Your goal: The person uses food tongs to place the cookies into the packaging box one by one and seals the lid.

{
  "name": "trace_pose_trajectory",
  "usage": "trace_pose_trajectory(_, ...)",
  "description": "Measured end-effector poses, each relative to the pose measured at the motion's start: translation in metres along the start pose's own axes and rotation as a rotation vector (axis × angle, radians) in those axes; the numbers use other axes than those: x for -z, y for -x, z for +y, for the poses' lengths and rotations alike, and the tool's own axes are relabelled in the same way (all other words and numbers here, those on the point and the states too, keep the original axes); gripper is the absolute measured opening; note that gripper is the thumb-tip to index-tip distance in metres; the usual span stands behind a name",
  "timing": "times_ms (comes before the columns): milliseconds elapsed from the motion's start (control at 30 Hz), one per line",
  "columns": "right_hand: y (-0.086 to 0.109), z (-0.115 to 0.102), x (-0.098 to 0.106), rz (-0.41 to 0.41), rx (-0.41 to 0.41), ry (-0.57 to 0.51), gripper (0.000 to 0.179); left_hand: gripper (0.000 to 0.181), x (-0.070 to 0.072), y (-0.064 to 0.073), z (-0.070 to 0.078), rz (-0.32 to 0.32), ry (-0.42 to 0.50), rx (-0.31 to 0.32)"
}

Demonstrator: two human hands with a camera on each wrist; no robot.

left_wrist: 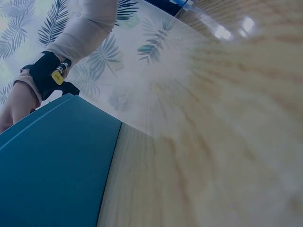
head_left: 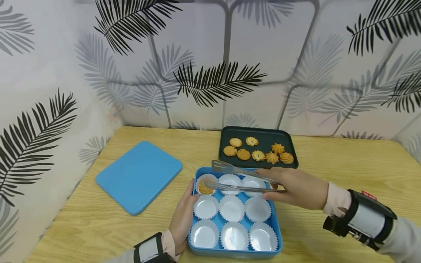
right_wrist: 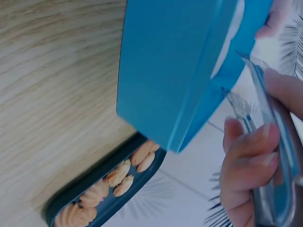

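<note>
My right hand (head_left: 297, 186) grips metal tongs (head_left: 240, 170) from the right, fingers and thumb on opposite arms. The tongs' arms are spread, with nothing between their tips. They pass over the far row of a blue box (head_left: 278, 230) lined with white paper cups (head_left: 231, 208). A swirled cookie (head_left: 204, 187) sits in the far-left cup, partly behind the lower tong tip; the other cups hold nothing visible. Against the box's left wall rests my left hand (head_left: 182, 219), its fingers extended along the side and its thumb at the rim. The left wrist view shows mostly the box wall (left_wrist: 57, 170).
Behind the box lies a dark tray (head_left: 263, 133) with several cookies (head_left: 243, 154), round ones at left, flower-shaped and swirled ones at right. A flat blue lid (head_left: 139, 177) lies on the wooden table (head_left: 329, 157) to the left. A leaf-patterned cloth (head_left: 204, 44) hangs behind.
</note>
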State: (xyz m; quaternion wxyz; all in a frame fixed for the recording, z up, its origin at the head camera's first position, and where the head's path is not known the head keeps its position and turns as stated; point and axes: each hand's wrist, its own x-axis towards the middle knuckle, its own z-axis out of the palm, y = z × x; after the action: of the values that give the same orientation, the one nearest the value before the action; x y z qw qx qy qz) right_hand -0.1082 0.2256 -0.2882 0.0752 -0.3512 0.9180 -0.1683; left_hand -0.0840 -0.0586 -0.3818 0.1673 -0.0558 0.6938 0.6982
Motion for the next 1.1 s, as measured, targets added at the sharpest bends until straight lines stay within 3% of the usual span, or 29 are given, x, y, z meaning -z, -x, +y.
trace_pose_trajectory(133,-0.002,0.012,0.009,0.011,-0.012,-0.143,0.061,0.059,0.002,0.001,-0.001,-0.002,0.009,-0.003)
trace_pose_trajectory(233,-0.007,0.026,0.017,0.045,-0.076,-0.186,0.063,0.059,0.003,0.000,0.000,-0.004,0.020,-0.011)
trace_pose_trajectory(433,-0.016,0.065,0.025,0.080,-0.310,-0.088,0.074,0.059,0.003,0.000,0.001,-0.009,0.034,-0.009)
trace_pose_trajectory(567,-0.021,0.091,0.020,0.050,-0.391,-0.031,0.078,0.059,0.003,0.000,0.000,-0.009,0.037,-0.003)
trace_pose_trajectory(767,-0.020,0.110,0.015,0.005,-0.427,0.003,0.079,0.059,0.003,0.001,-0.001,-0.022,0.041,-0.014)
trace_pose_trajectory(1100,-0.023,0.110,0.020,-0.043,-0.420,0.002,0.080,0.059,0.005,0.001,-0.002,-0.010,0.029,-0.023)
